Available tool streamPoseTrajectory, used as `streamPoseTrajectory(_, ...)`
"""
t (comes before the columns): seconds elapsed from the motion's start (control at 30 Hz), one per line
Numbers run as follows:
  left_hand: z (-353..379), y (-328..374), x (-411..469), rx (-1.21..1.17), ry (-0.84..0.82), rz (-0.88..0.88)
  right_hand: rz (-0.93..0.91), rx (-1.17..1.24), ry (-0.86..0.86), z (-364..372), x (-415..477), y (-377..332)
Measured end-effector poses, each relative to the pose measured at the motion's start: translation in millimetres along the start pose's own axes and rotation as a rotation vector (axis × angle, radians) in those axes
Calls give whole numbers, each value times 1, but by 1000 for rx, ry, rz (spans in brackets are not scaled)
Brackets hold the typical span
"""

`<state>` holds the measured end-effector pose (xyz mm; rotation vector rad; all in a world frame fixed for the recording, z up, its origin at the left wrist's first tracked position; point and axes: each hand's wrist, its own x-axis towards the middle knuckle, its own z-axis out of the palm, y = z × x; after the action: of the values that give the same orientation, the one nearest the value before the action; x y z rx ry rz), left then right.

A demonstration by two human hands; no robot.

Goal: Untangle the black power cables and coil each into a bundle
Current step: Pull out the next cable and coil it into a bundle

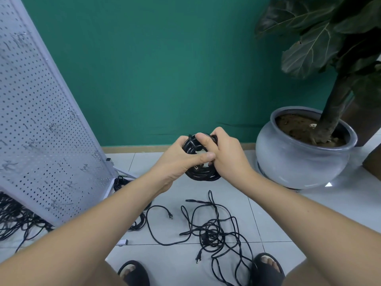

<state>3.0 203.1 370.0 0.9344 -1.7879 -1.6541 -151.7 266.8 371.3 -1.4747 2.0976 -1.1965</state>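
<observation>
In the head view, the left hand (181, 159) and right hand (225, 154) both curl round a coiled cable bundle (203, 175). Each grip is clamped on the coil, with the left thumb across its front and the right thumb over its top. Below the grip, loose tangled cables (214, 232) lie on the floor (175, 263). A grey plant pot (299, 159) stands to the right of the grip, and a white pegboard (41, 120) leans to its left.

Open room is left in the middle, between the pegboard (41, 120) at left and the pot (299, 157) at right. The floor below is crossed by tangled cables (214, 234); bare tiles (237, 193) are seen beyond them.
</observation>
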Motion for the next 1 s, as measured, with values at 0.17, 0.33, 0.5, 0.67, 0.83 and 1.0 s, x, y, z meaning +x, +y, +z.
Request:
streamPoseTrajectory(0.17, -6, 4, 2, 23, -24, 9, -55, -17, 41, -1, -2, -3)
streamPoseTrajectory(0.33, -4, -3, 0, 23, 167, -125, -120, -64, 81, 3, -1, -5)
streamPoseTrajectory(0.5, -8, 0, -2, 501, 372, -135, -125, -96, 158, 3, 8, -4)
streamPoseTrajectory(0.67, -5, 1, -2, 1142, 451, 137, -105, -80, 159, 12, 11, -11)
streamPoseTrajectory(0.83, -4, 9, 2, 1520, 444, 243, -83, -33, 197, 10, 19, -19)
streamPoseTrajectory(1.0, -6, 12, 0, 1561, 426, 297, -88, -52, 207, 9, 26, -21)
